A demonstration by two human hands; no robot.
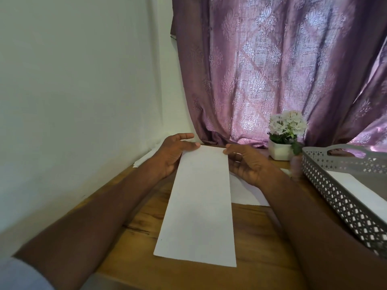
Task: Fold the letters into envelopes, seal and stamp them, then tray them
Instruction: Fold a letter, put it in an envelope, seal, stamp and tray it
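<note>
At the far left a pale wall point(73, 91) runs down to the wooden table point(257, 237), and a few white papers point(146, 156) lie tucked against it at the table's back corner. The left hand point(173, 155) grips the far left corner of a long white folded letter point(199, 206), thumb on top near the edge and the other fingers curled under it. The letter stretches from the hands toward the camera, its near end over the table; whether it rests on the wood or hangs just above cannot be told. The right hand point(249, 164) pinches the far right corner the same way, thumb on top. Under that hand and forearm lies another white sheet point(247, 193), partly hidden by them. Behind, a purple patterned curtain point(282, 70) hangs down to the table's back edge. In front of it stands a small white pot of white flowers point(282, 139). At the far right sits a grey perforated tray point(335, 193), close beside the right forearm, with a white envelope point(360, 187) lying inside.
</note>
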